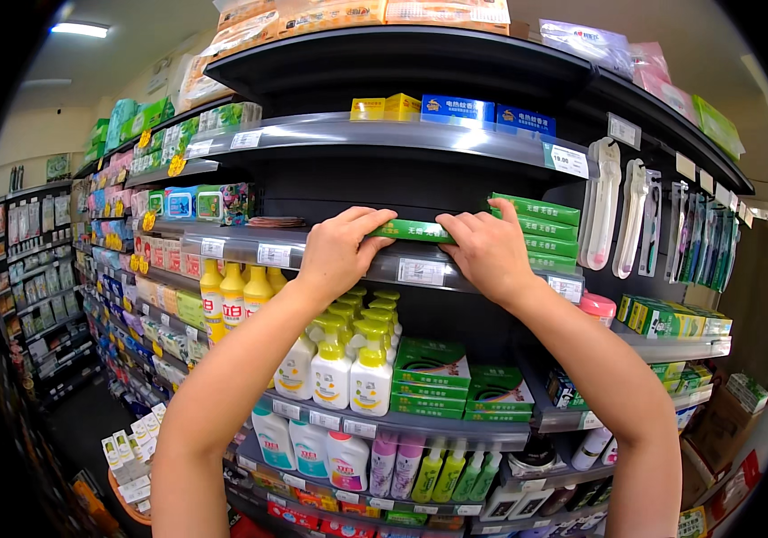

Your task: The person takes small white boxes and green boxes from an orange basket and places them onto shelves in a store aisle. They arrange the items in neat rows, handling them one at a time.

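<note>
Between my two hands is a flat green box (416,231) with printing on its edge, level with a store shelf (364,263). My left hand (344,250) pinches its left end between thumb and fingers. My right hand (485,252) grips the right end, thumb below and fingers on top, with one finger raised. Just right of that hand rises a stack of similar green boxes (545,227) on the same shelf. Part of the stack is hidden behind my right hand. More green boxes (430,376) are piled two shelves' height lower, beside white pump bottles (331,370).
Above, a shelf with a clear front lip (384,129) holds yellow boxes (384,107) and blue boxes (458,109). Packaged toothbrushes (602,208) hang at the right. Yellow bottles (233,296) stand below my left forearm. A basket (130,504) with small boxes sits on the lower left.
</note>
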Motion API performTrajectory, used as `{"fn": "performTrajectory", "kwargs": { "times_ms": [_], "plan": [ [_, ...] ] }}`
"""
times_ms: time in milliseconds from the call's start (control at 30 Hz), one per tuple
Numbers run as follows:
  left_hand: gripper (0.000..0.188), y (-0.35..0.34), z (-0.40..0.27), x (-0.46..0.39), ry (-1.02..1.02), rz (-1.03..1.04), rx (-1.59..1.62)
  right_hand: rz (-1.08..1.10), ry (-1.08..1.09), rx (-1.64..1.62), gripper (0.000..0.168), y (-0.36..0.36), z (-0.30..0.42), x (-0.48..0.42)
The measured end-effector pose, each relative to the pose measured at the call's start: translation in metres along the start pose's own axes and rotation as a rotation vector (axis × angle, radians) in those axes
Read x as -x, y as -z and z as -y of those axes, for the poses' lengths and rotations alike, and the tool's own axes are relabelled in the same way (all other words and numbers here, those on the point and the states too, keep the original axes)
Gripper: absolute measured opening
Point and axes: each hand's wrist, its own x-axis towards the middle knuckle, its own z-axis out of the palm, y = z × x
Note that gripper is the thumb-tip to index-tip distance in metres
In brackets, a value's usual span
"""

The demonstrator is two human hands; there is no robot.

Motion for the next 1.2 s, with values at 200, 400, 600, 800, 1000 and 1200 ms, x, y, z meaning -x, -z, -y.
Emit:
{"fn": "performTrajectory", "kwargs": {
  "times_ms": [200, 400, 600, 800, 1000, 1200],
  "plan": [
    [0.029, -0.008, 0.010, -0.001, 0.115, 0.060, 0.123, -0.093, 0.048, 0.024, 0.033, 0.009, -0.003, 0.022],
    [0.022, -0.017, 0.017, -0.017, 0.219, 0.174, 0.076, -0.100, 0.031, 0.101, 0.030, 0.001, -0.007, 0.029],
    [0.019, -0.024, 0.021, -0.013, 0.173, 0.167, 0.098, -0.070, 0.006, 0.069, 0.023, -0.004, -0.002, 0.033],
    [0.016, -0.021, 0.020, -0.006, 0.088, 0.099, 0.197, -0.145, -0.056, 0.001, 0.022, 0.001, 0.000, 0.039],
    [0.016, -0.026, -0.024, 0.060, -0.232, -0.119, 0.112, -0.151, 0.088, -0.326, 0.030, 0.020, 0.037, 0.102],
    [0.046, -0.080, -0.077, 0.147, -0.111, 0.410, 0.198, 0.212, -0.341, -0.428, 0.040, -0.002, 0.085, 0.197]
  ]
}}
